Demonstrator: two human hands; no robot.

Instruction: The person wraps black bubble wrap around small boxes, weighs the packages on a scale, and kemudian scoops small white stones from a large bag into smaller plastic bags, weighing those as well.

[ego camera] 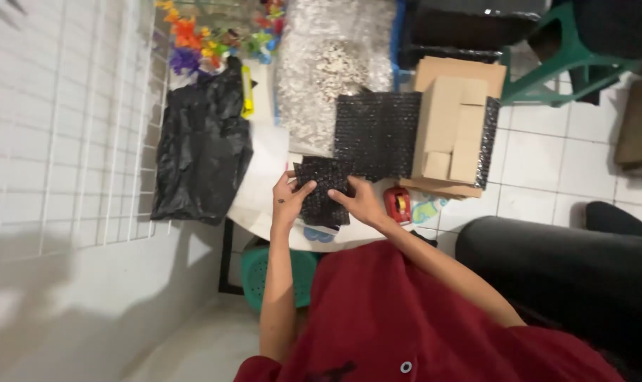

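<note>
Black bubble-wrap packet (323,189) gripped by left hand (287,200), right hand (361,201).

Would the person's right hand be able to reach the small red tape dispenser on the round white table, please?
Probably yes. The right hand rests on the small black bubble-wrap piece, and the small red tape dispenser lies just beside its wrist on the round white table, with nothing between them.

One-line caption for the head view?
Both hands, left hand and right hand, press a black bubble-wrap bundle on a white table.
</note>
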